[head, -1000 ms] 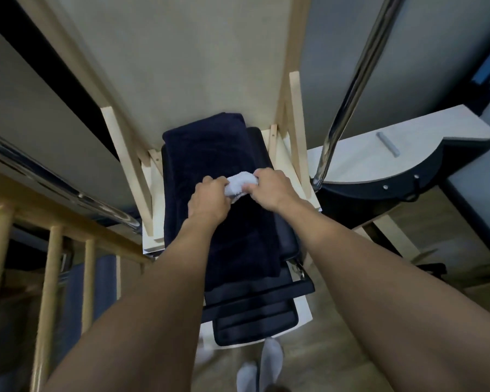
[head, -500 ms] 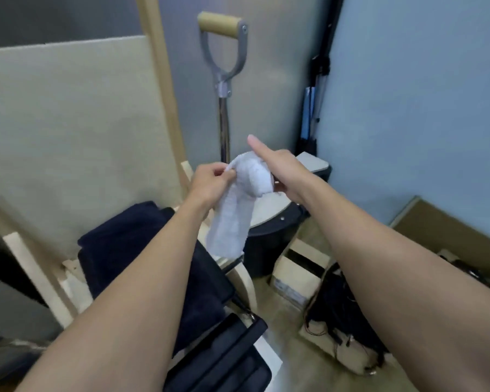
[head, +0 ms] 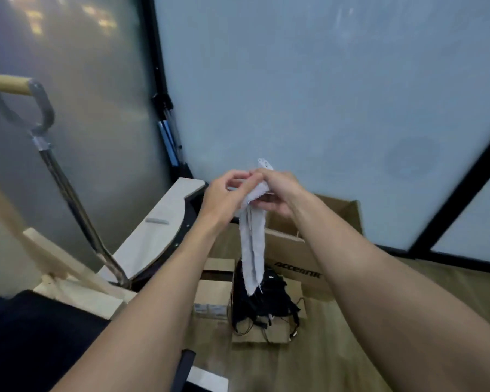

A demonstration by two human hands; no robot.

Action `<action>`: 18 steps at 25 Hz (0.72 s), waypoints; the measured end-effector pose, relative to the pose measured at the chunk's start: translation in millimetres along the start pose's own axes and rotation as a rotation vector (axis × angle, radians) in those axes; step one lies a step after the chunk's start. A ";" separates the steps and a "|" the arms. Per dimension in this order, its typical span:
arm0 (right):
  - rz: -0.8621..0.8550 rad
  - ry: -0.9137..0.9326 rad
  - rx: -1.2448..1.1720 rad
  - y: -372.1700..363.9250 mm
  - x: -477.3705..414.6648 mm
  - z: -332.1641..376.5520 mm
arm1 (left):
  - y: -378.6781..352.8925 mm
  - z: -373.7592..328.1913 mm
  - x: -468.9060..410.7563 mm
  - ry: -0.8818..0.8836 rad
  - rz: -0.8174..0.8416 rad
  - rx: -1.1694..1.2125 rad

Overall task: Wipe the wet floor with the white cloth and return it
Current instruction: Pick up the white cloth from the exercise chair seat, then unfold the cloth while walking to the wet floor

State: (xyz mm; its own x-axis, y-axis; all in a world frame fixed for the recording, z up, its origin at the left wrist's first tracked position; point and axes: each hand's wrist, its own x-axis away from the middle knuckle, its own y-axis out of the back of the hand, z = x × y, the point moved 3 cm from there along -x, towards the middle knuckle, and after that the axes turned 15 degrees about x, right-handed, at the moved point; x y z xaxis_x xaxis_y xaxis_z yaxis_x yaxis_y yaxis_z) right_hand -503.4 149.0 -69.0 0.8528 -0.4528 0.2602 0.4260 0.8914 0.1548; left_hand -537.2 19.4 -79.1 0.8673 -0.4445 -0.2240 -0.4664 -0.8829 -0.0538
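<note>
The white cloth [head: 252, 244] hangs down in a long strip from both of my hands, held out in front of me at chest height. My left hand [head: 224, 198] pinches its top from the left, and my right hand [head: 277, 193] grips it from the right, with a corner of cloth poking up above the fingers. The cloth's lower end dangles over a black bundle on the wooden floor [head: 337, 349]. No wet patch on the floor shows clearly.
A shovel [head: 68, 193] with a wooden handle leans at the left. A white-topped black stand [head: 159, 230] sits beside it. Cardboard boxes [head: 294, 250] and a tangle of black cables [head: 263, 306] lie ahead. A dark towel [head: 34, 335] covers a wooden rack at the lower left.
My view has swung right from the rack and dark towel toward the glass wall. Both hands carried the cloth along, and it has unrolled into a longer hanging strip.
</note>
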 end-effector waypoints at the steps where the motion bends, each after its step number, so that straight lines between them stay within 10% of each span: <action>1: -0.031 -0.001 -0.057 25.7 5.6 -4.3 | -31.4 0.3 -0.4 0.009 0.103 -0.032; 8: -0.216 0.068 -0.207 188.4 45.3 -43.3 | -178.0 12.0 -4.5 0.147 0.250 0.158; 12: -0.437 0.115 0.167 306.7 76.0 -81.0 | -255.7 27.9 5.5 0.268 0.139 0.200; 18: -0.598 0.116 0.325 410.0 106.3 -144.8 | -382.4 56.4 43.3 0.409 0.436 0.113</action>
State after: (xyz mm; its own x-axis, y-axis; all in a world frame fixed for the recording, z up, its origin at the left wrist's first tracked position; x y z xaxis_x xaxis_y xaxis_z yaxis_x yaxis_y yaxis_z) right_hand -194.3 469.4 -116.0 0.5337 -0.8436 -0.0594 0.7367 0.4293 0.5224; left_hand -331.1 346.3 -123.1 0.5786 -0.8032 0.1419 -0.7897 -0.5951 -0.1491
